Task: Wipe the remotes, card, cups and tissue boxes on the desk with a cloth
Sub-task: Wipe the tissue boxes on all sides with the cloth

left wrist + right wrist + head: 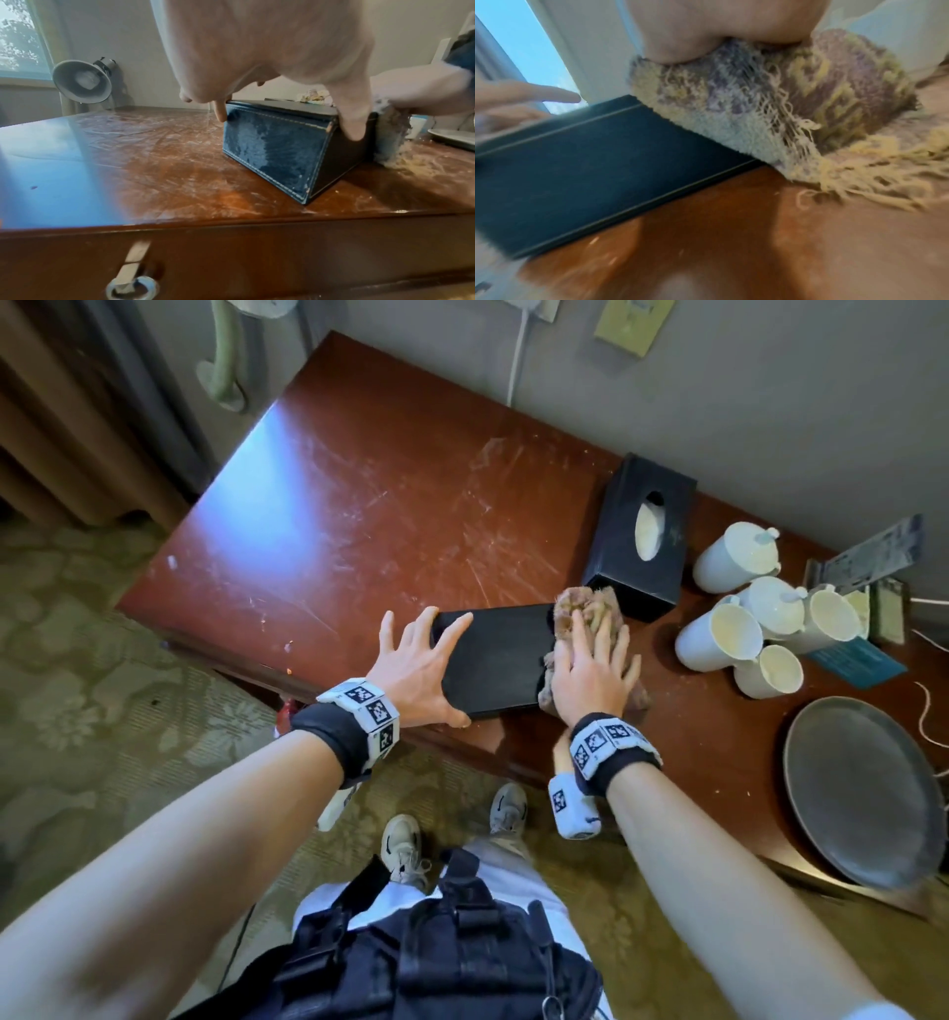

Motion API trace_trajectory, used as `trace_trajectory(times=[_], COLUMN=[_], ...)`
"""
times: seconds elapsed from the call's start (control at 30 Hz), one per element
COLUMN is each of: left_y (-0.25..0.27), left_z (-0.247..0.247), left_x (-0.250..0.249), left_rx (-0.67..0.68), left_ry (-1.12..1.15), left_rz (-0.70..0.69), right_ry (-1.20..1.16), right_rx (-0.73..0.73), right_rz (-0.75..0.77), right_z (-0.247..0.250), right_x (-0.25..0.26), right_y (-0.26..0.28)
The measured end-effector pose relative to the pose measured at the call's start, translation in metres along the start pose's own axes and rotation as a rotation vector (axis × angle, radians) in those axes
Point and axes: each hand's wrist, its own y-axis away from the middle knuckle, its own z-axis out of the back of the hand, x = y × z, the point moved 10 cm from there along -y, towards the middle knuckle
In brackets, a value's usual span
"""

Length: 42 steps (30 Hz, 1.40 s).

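Note:
A black tissue box (498, 660) lies flat near the front edge of the brown desk (359, 505). My left hand (426, 654) grips its left end, fingers spread over the top and thumb down the near side (352, 121). My right hand (595, 665) presses a frayed purple-yellow cloth (580, 608) flat onto the box's right end, and the cloth (782, 101) hangs over that end onto the desk. A second black tissue box (642, 536) with an oval opening stands behind. Several white cups (719, 636) cluster at the right, beside a blue card (862, 662).
A grey plate (862, 788) lies at the desk's front right corner. Flat items (873, 557) lean by the wall behind the cups. A desk lamp (82, 81) stands at the far left. A drawer handle (131, 284) hangs below the front edge.

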Motion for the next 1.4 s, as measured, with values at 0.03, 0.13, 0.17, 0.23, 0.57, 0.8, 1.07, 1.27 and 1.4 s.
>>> trace_trajectory(times=[0.03, 0.13, 0.17, 0.23, 0.57, 0.8, 1.07, 1.27, 1.4], left_y=[-0.001, -0.002, -0.002, -0.002, -0.003, -0.002, 0.002, 0.010, 0.007], left_z=[0.000, 0.000, -0.001, -0.001, -0.004, 0.002, -0.001, -0.004, -0.007], left_x=[-0.001, 0.001, 0.003, 0.004, 0.002, 0.005, 0.015, 0.027, 0.029], left_rx=[-0.002, -0.010, -0.011, -0.005, 0.025, 0.066, -0.006, -0.029, -0.059], left_ry=[-0.008, -0.042, -0.053, -0.072, -0.084, -0.105, 0.048, 0.319, 0.396], left_rz=[0.005, 0.009, 0.009, 0.006, 0.020, -0.033, -0.001, 0.015, 0.005], right_ry=[0.013, 0.035, 0.030, 0.029, -0.048, 0.002, 0.021, 0.011, 0.059], right_rx=[0.009, 0.071, 0.091, 0.121, 0.013, 0.085, 0.084, 0.160, 0.223], right_rz=[0.053, 0.279, 0.332, 0.378, 0.024, 0.413, 0.314, 0.549, 0.802], right_z=[-0.003, -0.014, -0.015, -0.016, 0.003, -0.020, -0.010, -0.018, -0.028], right_x=[0.015, 0.050, 0.052, 0.034, -0.032, 0.094, 0.032, 0.079, 0.109], right_y=[0.008, 0.037, 0.042, 0.037, -0.002, 0.062, 0.023, 0.046, 0.073])
